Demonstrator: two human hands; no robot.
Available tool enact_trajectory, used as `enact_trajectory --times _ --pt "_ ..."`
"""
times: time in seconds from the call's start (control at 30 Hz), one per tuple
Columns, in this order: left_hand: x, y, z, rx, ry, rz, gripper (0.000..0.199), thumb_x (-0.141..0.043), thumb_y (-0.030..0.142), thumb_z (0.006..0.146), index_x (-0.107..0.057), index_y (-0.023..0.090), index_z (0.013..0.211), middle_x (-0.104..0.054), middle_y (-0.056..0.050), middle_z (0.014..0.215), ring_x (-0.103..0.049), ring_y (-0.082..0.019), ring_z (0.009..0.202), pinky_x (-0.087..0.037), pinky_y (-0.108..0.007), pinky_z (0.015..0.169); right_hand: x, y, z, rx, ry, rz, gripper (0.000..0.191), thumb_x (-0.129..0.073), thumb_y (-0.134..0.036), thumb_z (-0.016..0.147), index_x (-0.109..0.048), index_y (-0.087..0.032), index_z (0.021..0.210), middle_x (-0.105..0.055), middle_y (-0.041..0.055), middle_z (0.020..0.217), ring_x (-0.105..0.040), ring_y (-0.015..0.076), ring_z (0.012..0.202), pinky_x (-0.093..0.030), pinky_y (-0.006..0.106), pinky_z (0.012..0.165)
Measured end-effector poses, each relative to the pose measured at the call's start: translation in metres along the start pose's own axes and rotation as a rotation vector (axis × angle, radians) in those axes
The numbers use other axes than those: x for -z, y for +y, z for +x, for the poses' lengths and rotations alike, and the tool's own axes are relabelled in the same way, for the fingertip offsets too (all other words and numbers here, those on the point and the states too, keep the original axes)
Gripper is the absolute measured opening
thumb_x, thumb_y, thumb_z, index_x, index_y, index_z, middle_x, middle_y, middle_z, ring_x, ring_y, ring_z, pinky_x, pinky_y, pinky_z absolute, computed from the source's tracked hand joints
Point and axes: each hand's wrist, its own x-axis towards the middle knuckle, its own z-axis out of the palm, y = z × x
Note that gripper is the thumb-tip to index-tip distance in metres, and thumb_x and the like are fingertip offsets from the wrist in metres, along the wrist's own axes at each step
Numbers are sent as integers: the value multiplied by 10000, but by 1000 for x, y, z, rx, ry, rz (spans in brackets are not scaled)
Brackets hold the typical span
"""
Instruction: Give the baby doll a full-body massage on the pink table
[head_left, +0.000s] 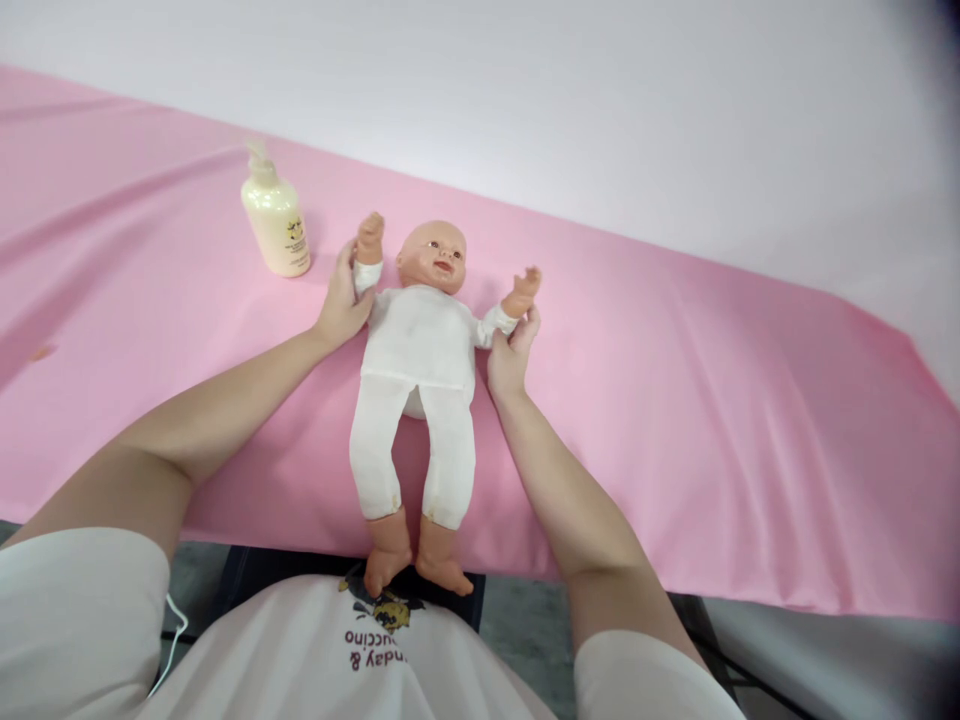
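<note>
A doll (418, 335) in white clothes lies on its back on a pink cloth (750, 420). Its bare feet poke past the edge, near a white shirt (300, 660). The left hand (346, 302) holds one doll arm, and the right hand (510, 364) holds the other. A pump bottle (276, 228) stands near the left hand.

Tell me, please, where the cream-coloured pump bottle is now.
In the head view, the bottle stands on the pink cloth, left of the bald, white-clothed doll, near the person's left hand.
</note>
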Motion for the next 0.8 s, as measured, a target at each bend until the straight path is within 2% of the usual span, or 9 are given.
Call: enact_trajectory --times 0.07,0.17,0.23,0.3,0.37,0.5,0.57,0.7,0.8 --pt "-2 -15 1 68 47 -57 818 -441 682 963 -70 292 1579 -404 -184 1507 -458 -299 1397 -382 -518 1178 2 12 5 -48 67 53 723 -515 -264 823 -206 -278 1477 -379 127 1536 -521 214 1346 -425 545 1161" --pt "-3 -30 2 153 71 -121 826 -402 706 963 14 342 1576 -450 -173 1431 -534 -280 1299 -440 -511 1119 4 19 8 -35 115 66 719 -512 -292 837 -203 -292 1486 -264 120 1616 -452 206 1421 -422 525 1170" --pt "-3 -31 3 158 62 -126 812 -385 705 967 8 343 1578 -463 -168 1413 -544 -280 1277 -446 -513 1106 4 15 6 -36 97 61 708 -514 -283 842 -220 -295 1486 -364 120 1555 -506 206 1363 -445 524 1150" --pt "-1 -23 3 122 43 -94 791 -390 692 972 -54 319 1583 -447 -170 1448 -512 -291 1320 -417 -518 1133 2 4 2 -27 45 44 671 -523 -268 846 -276 -286 1470 -486 110 1442 -563 211 1285 -459 527 1134" --pt "1 -9 2 69 4 -37 738 -430 640 978 -185 277 1573 -440 -171 1481 -470 -303 1368 -374 -523 1168 0 -9 -3 29 -18 -4 583 -532 -265 862 -381 -273 1425 -524 95 1410 -552 218 1302 -428 523 1168" --pt "1 17 1 -58 -150 113 458 -471 386 980 -533 240 1410 -581 -138 1361 -514 -300 1306 -363 -543 1158 -2 -26 -7 164 -157 -153 413 -505 -232 893 -561 -264 1301 -590 63 1368 -539 222 1323 -380 508 1215" --pt "0 25 0 -99 -204 162 412 -453 270 955 -626 255 1328 -618 -120 1311 -538 -293 1273 -380 -547 1131 -3 -28 -7 215 -205 -203 386 -485 -192 887 -611 -267 1244 -627 52 1313 -558 219 1294 -385 503 1213" --pt "0 27 0 -130 -200 182 428 -452 203 934 -642 255 1313 -625 -117 1299 -549 -286 1254 -404 -531 1104 -3 -26 -7 243 -217 -208 404 -443 -139 870 -632 -263 1205 -634 48 1290 -559 206 1289 -382 485 1218" --pt "1 22 -2 -127 -152 140 448 -501 298 958 -544 221 1397 -600 -140 1333 -537 -294 1267 -394 -520 1132 -4 -23 -7 175 -157 -165 413 -466 -153 851 -579 -249 1237 -611 60 1289 -559 204 1274 -399 480 1201"
